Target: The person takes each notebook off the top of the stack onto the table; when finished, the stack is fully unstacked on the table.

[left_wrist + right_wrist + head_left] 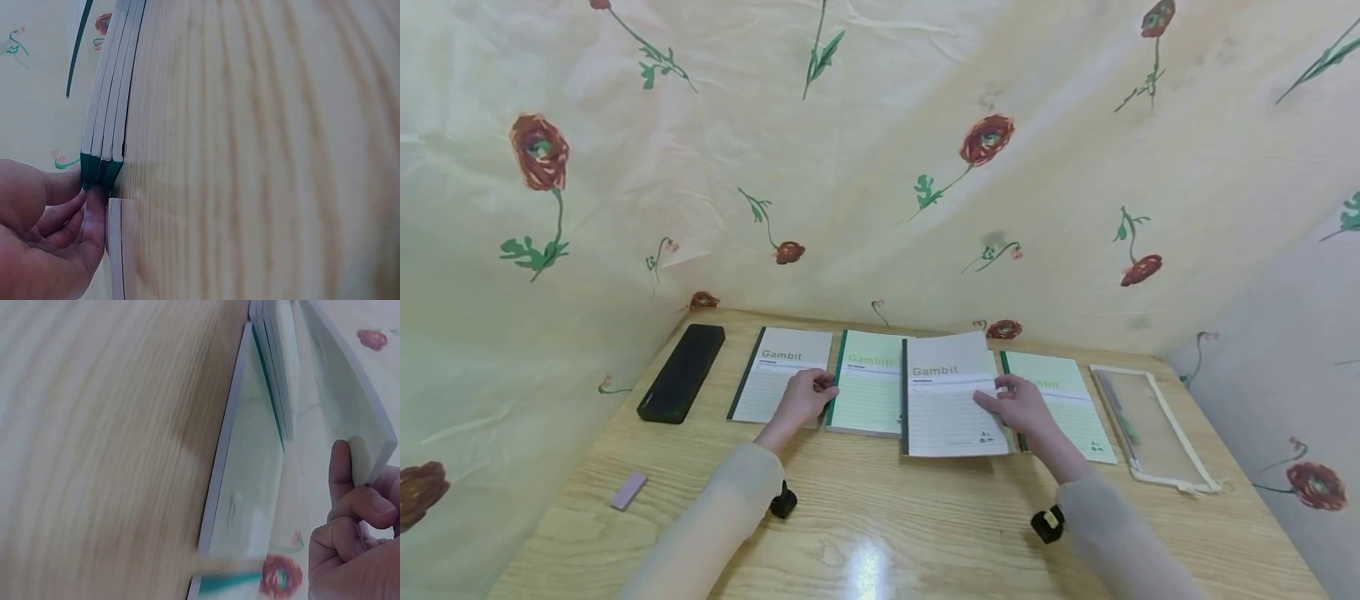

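Note:
My right hand (1018, 402) pinches the right edge of a white notebook (955, 425) with a dark spine, "Gambit" on its cover. This notebook is lifted and tilted; in the right wrist view its pale underside (350, 387) shows above a stack of notebooks (278, 375). My left hand (805, 396) holds the spine edge of a green-spined notebook (865, 408). Seen from the left wrist, that notebook tops a stack of several (112, 94), with the fingers at the spine corner. The raised notebook hides part of the stack's right side.
Left stands another dark-spined white notebook (786, 343), beside a black case (681, 375). A pale green notebook (1075, 417) lies right, then a mesh zip pouch (1165, 433) with pens. A purple eraser (628, 491) lies at front left. Flowered cloth (865, 167) hangs behind the wooden table (880, 517).

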Demonstrator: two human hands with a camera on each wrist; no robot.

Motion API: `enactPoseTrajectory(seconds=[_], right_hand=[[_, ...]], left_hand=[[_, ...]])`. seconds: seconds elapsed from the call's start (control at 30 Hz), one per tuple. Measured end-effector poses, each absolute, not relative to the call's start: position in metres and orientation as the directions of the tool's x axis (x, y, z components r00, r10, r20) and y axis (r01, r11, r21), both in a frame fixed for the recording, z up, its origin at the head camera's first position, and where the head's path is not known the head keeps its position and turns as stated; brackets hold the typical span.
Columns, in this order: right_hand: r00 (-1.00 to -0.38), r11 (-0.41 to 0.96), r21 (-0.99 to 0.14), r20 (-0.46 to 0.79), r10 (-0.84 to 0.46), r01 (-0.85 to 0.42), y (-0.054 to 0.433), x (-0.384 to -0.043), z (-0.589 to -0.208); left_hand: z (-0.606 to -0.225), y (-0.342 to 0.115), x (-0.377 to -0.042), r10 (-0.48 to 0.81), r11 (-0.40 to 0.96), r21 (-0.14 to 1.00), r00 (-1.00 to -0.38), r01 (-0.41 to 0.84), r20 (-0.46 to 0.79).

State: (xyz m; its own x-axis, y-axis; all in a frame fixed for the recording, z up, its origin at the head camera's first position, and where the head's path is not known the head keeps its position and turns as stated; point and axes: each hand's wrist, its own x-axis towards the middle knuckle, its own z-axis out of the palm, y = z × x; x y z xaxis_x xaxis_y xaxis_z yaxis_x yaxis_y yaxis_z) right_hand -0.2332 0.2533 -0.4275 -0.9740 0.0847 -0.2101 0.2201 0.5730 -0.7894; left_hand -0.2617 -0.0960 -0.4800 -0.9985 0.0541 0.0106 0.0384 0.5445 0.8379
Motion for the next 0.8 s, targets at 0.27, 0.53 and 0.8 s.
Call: enactPoseTrajectory(seconds=[0.27,0.53,0.8], right_hand=[[-0.970,0.540,-0.809,-0.234,0.066,0.232,0.313,-0.189,-0.426],[-0.946,0.492,-0.814,-0.314,0.077,0.310,0.362,-0.139,-0.435],[-0.912,0.505,-0.772,-0.403,0.080,0.386,0.399,-0.102,-0.436]], left_hand=[[-0.480,-0.096,-0.260,0.060,0.547,0.836,-0.998,0.038,0.006],[-0.479,-0.095,-0.258,0.057,0.541,0.840,-0.998,0.027,-0.004],[-0.481,-0.094,-0.259,0.064,0.534,0.844,-0.998,0.041,0.009]])
